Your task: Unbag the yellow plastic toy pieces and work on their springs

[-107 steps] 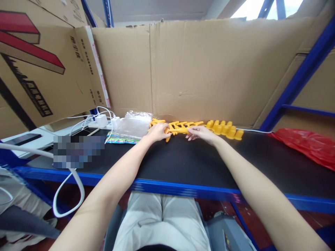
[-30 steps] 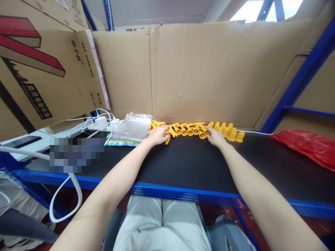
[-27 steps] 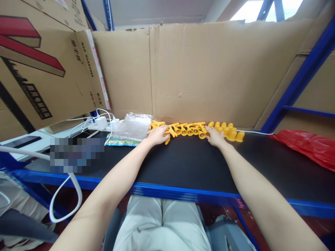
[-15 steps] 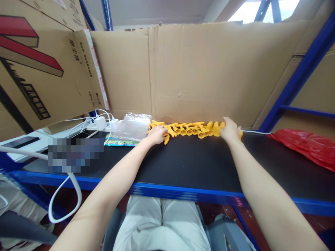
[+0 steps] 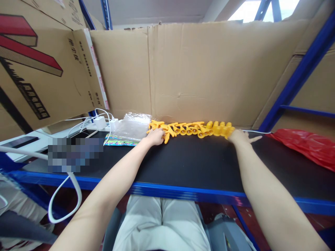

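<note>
A row of yellow plastic pieces (image 5: 192, 128) lies along the back of the black shelf top (image 5: 183, 160), against the cardboard wall. My left hand (image 5: 155, 136) rests curled at the row's left end, its fingers on the branching yellow pieces there. My right hand (image 5: 242, 137) lies flat at the row's right end, fingers stretched out and touching the last yellow cup-shaped pieces (image 5: 221, 128). It holds nothing.
A clear plastic bag (image 5: 133, 125) and a colourful packet (image 5: 120, 140) lie left of the row. White chargers and cables (image 5: 101, 122) sit further left. A red plastic bag (image 5: 305, 146) lies at the right. Blue rack posts (image 5: 293, 83) and cardboard boxes (image 5: 39, 69) surround the shelf.
My right hand slid from the middle of the row to its right end and the cup-shaped pieces now sit closer together against the row. My left hand stayed at the left end.
</note>
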Available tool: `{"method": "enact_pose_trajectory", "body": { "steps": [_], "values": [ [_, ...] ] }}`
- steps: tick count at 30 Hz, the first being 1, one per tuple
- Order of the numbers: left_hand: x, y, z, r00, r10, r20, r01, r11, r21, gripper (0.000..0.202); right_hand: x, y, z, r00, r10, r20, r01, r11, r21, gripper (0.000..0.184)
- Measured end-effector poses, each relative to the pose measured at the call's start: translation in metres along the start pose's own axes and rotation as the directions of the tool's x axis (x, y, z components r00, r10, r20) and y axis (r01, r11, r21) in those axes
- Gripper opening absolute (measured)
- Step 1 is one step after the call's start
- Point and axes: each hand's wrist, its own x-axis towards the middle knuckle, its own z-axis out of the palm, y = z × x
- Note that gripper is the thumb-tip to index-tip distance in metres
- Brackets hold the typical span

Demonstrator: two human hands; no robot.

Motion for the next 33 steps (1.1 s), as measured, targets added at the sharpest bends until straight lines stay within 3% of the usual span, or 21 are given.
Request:
{"method": "enact_pose_trajectory", "body": {
  "steps": [2, 4, 8, 13, 18, 21, 26, 33],
  "values": [
    [0.000, 0.001, -0.001, 0.999, -0.012, -0.032, 0.012, 1.000, 0.000, 0.021, 0.000, -0.009, -0.008, 0.972, 0.230, 0.052, -0.227, 0.972, -0.053, 0.007],
    [0.001, 0.002, -0.004, 0.997, -0.042, -0.061, 0.042, 0.999, -0.003, 0.018, -0.002, -0.020, -0.019, 0.935, 0.331, 0.125, -0.321, 0.942, -0.097, 0.007],
    [0.005, 0.003, -0.011, 0.974, -0.165, -0.157, 0.159, 0.986, -0.055, 0.011, -0.005, -0.038, -0.042, 0.892, 0.390, 0.228, -0.348, 0.915, -0.204, 0.021],
    [0.010, 0.003, -0.017, 0.896, -0.323, -0.305, 0.258, 0.937, -0.234, 0.009, -0.010, -0.051, -0.062, 0.897, 0.372, 0.240, -0.303, 0.911, -0.280, 0.040],
    [0.015, 0.004, -0.018, 0.817, -0.418, -0.398, 0.196, 0.850, -0.490, 0.012, -0.019, -0.069, -0.068, 0.941, 0.246, 0.231, -0.180, 0.945, -0.275, 0.042],
    [0.016, 0.007, -0.017, 0.797, -0.462, -0.389, 0.101, 0.737, -0.668, 0.022, -0.028, -0.084, -0.068, 0.953, 0.155, 0.261, -0.082, 0.959, -0.271, 0.042],
    [0.014, 0.018, -0.019, 0.799, -0.509, -0.320, -0.023, 0.505, -0.863, 0.025, -0.038, -0.102, -0.057, 0.963, -0.053, 0.266, 0.102, 0.979, -0.175, 0.031],
    [0.011, 0.030, -0.025, 0.842, -0.529, -0.104, 0.051, 0.270, -0.962, 0.015, -0.037, -0.107, -0.031, 0.905, -0.321, 0.280, 0.283, 0.944, 0.170, 0.026]
  ]
}}
